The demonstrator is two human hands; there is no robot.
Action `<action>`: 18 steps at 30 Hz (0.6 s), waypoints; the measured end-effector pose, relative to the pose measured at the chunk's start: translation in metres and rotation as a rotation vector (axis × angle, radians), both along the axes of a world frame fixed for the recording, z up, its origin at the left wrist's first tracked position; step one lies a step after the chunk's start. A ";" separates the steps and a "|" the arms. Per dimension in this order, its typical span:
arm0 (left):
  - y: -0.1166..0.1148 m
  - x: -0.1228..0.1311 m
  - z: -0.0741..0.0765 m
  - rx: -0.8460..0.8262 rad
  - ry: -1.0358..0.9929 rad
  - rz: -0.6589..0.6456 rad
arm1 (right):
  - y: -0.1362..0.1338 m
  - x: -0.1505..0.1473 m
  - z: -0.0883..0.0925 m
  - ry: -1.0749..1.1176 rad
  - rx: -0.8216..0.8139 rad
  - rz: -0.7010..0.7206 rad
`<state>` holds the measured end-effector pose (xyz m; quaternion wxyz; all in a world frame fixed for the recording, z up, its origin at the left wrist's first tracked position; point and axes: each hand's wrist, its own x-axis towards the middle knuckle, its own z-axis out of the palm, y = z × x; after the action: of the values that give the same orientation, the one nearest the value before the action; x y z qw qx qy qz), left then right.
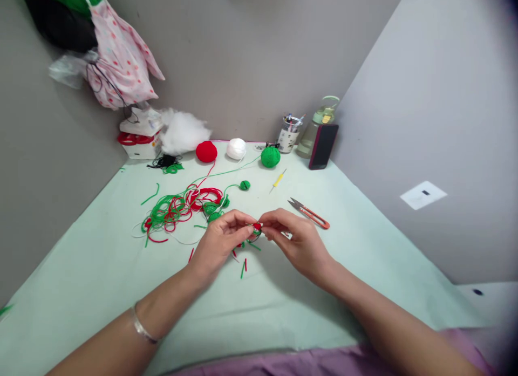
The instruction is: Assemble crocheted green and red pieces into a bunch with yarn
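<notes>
A small red and green yarn piece point(257, 228) is pinched between both hands over the middle of the table. My left hand point(226, 236) is closed with thumb and forefinger on its left side. From the other side, my right hand point(293, 238) grips it with its fingertips, hiding part of it. A dark thread seems to hang at its lower edge. Short red and green yarn scraps point(244, 268) lie on the table below. Left of the hands sit small green crocheted pieces point(210, 209) and a tangle of red, green and white yarn point(174, 209).
Thread snips point(309, 212) and a yellow-handled crochet hook point(278, 180) lie to the right. Red point(206, 151), white point(236, 149) and green point(270, 157) yarn balls stand at the back, near white stuffing point(184, 132), a pen cup point(288, 136), a bottle point(309, 138) and a phone point(323, 146).
</notes>
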<state>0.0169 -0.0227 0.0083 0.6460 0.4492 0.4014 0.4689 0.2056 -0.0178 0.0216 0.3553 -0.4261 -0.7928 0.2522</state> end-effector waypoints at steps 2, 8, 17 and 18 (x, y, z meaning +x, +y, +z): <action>0.000 0.001 -0.001 0.011 0.001 0.003 | -0.001 -0.001 0.000 0.031 -0.032 0.006; 0.000 0.001 -0.005 -0.037 -0.045 -0.021 | -0.004 -0.001 0.004 0.021 -0.236 0.076; 0.001 0.001 -0.010 0.000 -0.010 -0.157 | 0.004 -0.001 0.009 0.295 -0.400 0.030; 0.000 0.002 -0.010 0.009 -0.003 -0.162 | 0.005 -0.002 0.009 0.328 -0.502 0.048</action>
<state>0.0186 -0.0223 -0.0013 0.6804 0.4822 0.3607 0.4176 0.2036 -0.0129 0.0308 0.3562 -0.4351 -0.6477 0.5142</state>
